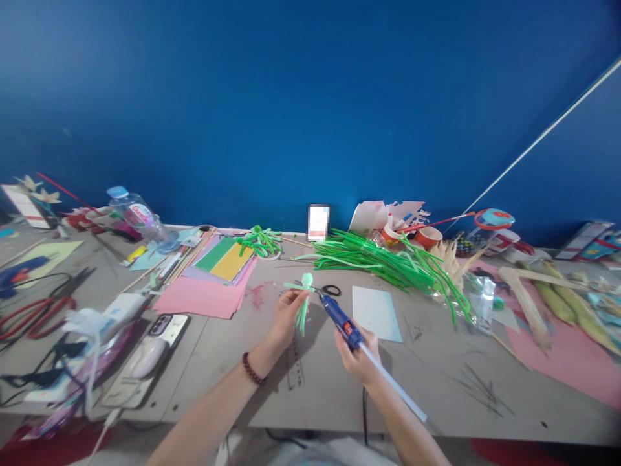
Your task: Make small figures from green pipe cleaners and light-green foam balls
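My left hand (285, 316) is closed on a small pale green pipe-cleaner figure (306, 281), with a round top, side strands and strands hanging below. In my right hand (359, 355) is a blue hot glue gun (341, 321), a long whitish glue stick (395, 384) jutting from its back end. The gun's nozzle points at the figure's middle, close to my left fingertips; whether they touch I cannot tell. Behind the nozzle lie black-handled scissors (332, 291), partly hidden. A pale blue-white sheet (376, 314) lies to the right of the gun.
Green pipe cleaners (383, 262) lie in a long heap at the back. Pink paper (198, 296) and coloured sheets are at left, near a bottle (140, 217), a phone (167, 330) and a power strip (116, 310). Corn husks (526, 307) lie at right. A blue wall (310, 116) rises behind.
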### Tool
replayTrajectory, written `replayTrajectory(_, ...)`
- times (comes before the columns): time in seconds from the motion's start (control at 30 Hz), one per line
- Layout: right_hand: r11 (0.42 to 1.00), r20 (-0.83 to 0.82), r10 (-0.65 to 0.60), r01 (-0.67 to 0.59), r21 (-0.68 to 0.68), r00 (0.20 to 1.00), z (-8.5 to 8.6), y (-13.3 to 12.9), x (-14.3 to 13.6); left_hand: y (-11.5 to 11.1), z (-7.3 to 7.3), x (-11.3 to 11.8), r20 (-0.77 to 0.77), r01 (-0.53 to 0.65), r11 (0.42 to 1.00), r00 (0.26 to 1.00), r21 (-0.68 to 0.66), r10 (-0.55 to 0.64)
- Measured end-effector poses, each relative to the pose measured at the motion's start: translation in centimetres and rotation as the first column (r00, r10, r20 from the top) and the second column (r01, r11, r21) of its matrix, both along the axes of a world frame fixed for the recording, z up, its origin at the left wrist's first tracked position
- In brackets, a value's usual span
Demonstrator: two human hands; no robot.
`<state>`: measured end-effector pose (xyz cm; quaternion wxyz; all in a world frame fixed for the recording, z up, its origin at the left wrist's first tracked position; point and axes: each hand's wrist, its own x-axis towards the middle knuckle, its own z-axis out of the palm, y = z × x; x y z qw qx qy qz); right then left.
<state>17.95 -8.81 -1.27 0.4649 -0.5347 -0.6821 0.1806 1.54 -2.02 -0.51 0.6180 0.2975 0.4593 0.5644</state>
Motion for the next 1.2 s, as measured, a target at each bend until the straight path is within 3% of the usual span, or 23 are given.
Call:
replayTrajectory(0.27, 1.000, 0.001, 0.015, -0.015, -0.009, 1.000, -0.1, 0.0, -0.1, 0.1, -0.5, -0.2, -0.026, 0.010, 1.000, 1.000, 0.015, -0.010)
replayTrajectory(0.6, 0.999, -0.028, -0.002, 0.001, -0.052, 1.000, -0.3, -0.1, 0.0, 0.2, 0.3, -0.2, -0.006, -0.006, 1.000, 1.000, 0.010, 0.006)
replayTrajectory(0.87, 0.994, -0.102, -0.018, 0.007, -0.107, 0.995, -0.4, 0.0, 0.1, 0.3, 0.0, -0.4, 0.043, -0.008, 1.000, 0.999, -0.007, 0.008)
replayTrajectory(1.07, 0.965, -0.313, -0.077, -0.008, -0.264, 0.947, -1.0, 0.1, 0.2, 0.8, -0.7, -0.8, 0.096, 0.022, 0.999, 0.995, -0.024, -0.019)
replayTrajectory(1.2, 0.932, -0.596, -0.097, -0.138, -0.336, 0.797, -0.7, 0.6, 0.3, 0.7, -0.9, -0.8, 0.102, 0.114, 0.993, 0.989, -0.020, -0.111)
